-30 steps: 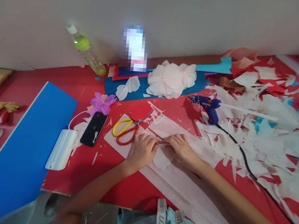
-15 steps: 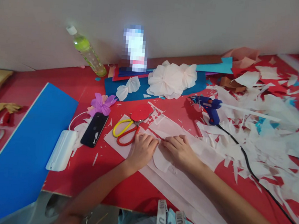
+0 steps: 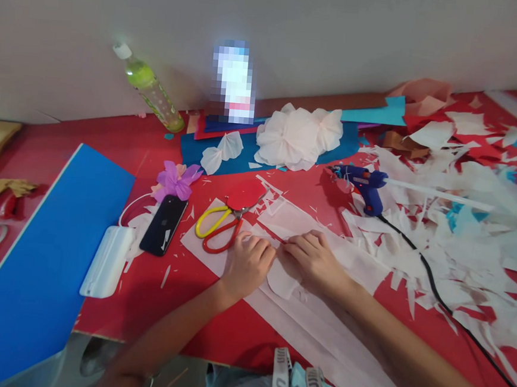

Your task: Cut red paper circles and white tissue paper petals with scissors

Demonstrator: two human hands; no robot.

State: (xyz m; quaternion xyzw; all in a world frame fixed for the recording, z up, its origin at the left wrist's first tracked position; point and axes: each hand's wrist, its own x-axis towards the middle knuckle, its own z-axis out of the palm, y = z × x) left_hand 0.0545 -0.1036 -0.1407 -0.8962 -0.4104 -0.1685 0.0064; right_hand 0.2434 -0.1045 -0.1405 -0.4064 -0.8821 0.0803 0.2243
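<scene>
Both of my hands are close together over a pale pink paper piece with a rounded edge (image 3: 282,280). My left hand (image 3: 250,263) has its fingers curled and pressed together at the paper's left edge. Facing it, my right hand (image 3: 311,258) pinches the same piece from the right, fingers bent down. Beneath lie larger pale pink paper sheets (image 3: 314,335). Scissors (image 3: 222,231) with one yellow and one red handle rest just left of my left hand, and a red paper disc (image 3: 243,194) lies by their blades.
A blue glue gun (image 3: 366,187) with a black cord stands right, beside heaped paper scraps (image 3: 452,232). White paper flowers (image 3: 296,138) lie at the back. Left are a black phone (image 3: 163,225), a white device (image 3: 107,262), a blue board (image 3: 42,260) and a bottle (image 3: 156,97).
My left hand has shifted slightly and its fingers are a little more curled. My right hand has barely moved, and the paper stays between them.
</scene>
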